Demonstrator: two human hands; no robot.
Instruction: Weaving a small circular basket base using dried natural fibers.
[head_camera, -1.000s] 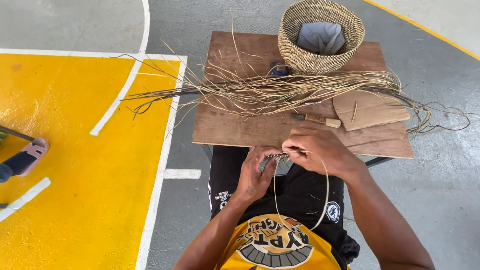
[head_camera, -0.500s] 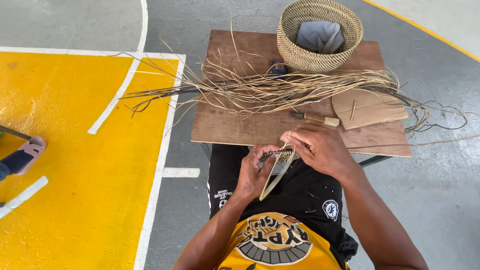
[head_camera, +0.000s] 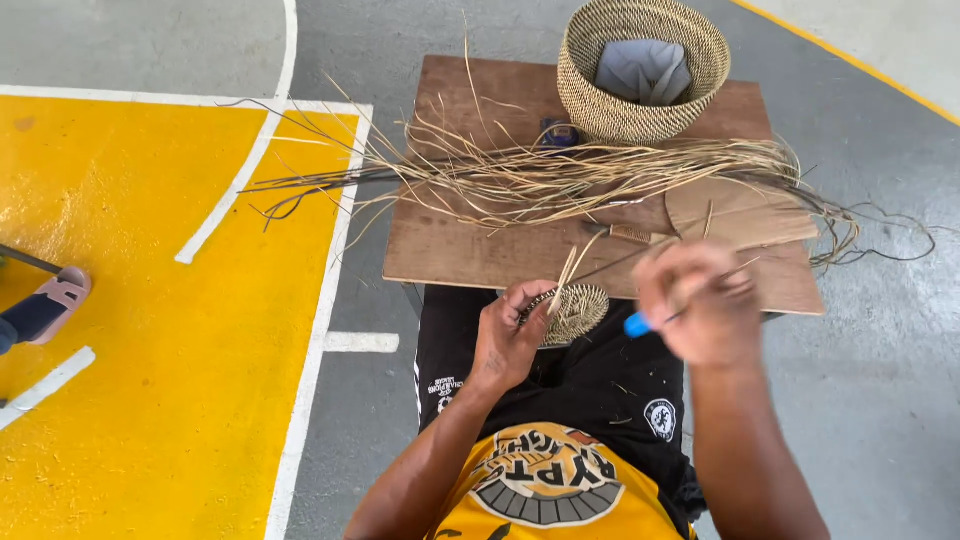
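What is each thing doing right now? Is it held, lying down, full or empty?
Small woven disc: held in the left hand, loose strands sticking up.
Blue-handled tool: gripped in the right hand, which looks blurred.
Woven basket: upright on the wooden board, grey cloth inside.
Bundle of straw fibres: lying loose across the board, ends hanging over the edges.
Knife: lying flat on the board.

Outdoor sports court, used as a weaving spot.
Painted concrete floor (head_camera: 150, 400), yellow zone with white lines (head_camera: 300, 400); low wooden board (head_camera: 470, 250) just beyond the hands, straw bundle (head_camera: 560, 175), woven basket (head_camera: 645, 70).
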